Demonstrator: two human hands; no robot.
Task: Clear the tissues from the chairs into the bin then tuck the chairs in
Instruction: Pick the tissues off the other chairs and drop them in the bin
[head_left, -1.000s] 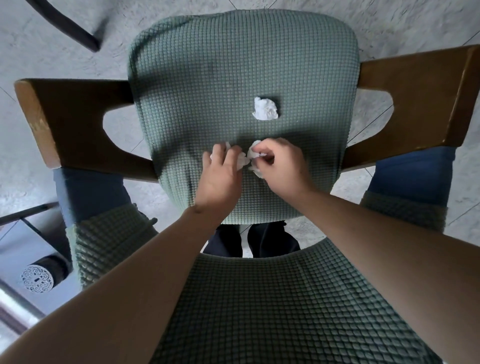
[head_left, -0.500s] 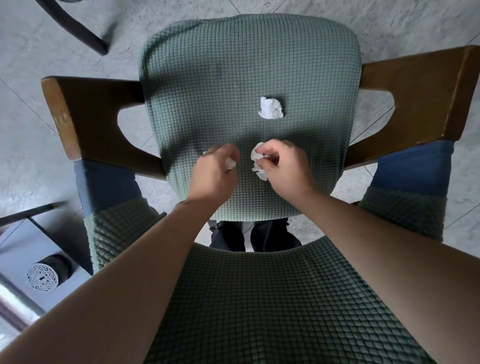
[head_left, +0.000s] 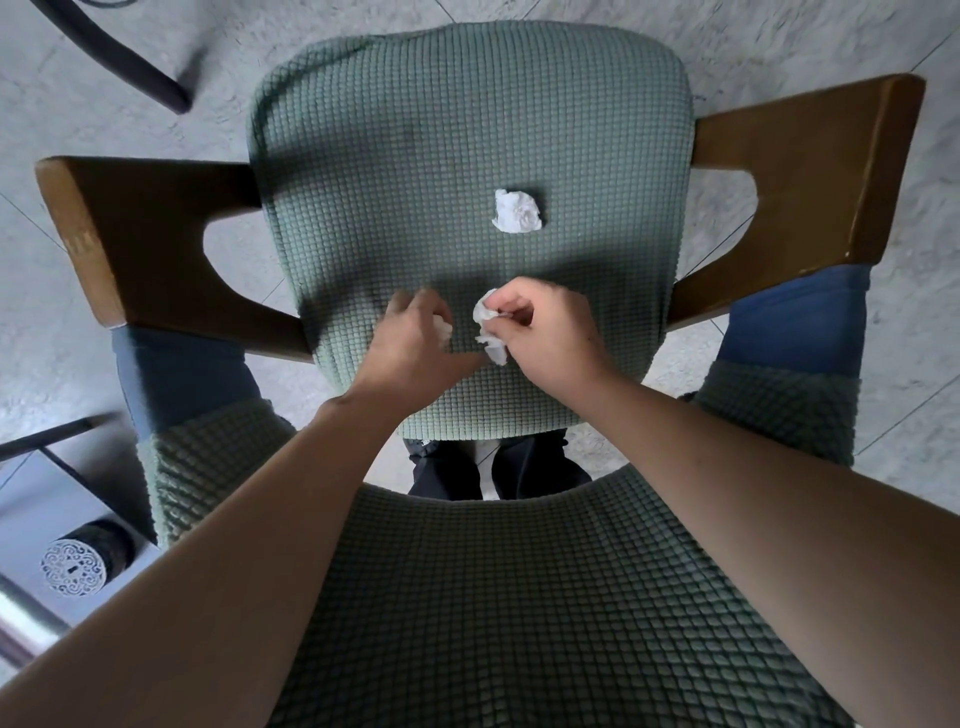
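Left hand (head_left: 413, 345) fingers curl round a tissue (head_left: 443, 330) above the chair seat (head_left: 415, 156); right hand (head_left: 545, 332) pinches a second tissue (head_left: 488, 325); third tissue (head_left: 517, 210) lies mid-seat

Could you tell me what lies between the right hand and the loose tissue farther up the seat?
Only bare green seat cover, in the head view; nothing sits between the right hand and the loose tissue.

We see the chair seat (head_left: 467, 156) covered in matt green waffle-knit cloth, its armrests (head_left: 810, 171) of smooth brown wood with worn edges. On the seat lies a crumpled white paper tissue (head_left: 517, 211); beneath the chair, the floor (head_left: 779, 31) looks like smooth pale marbled tile.
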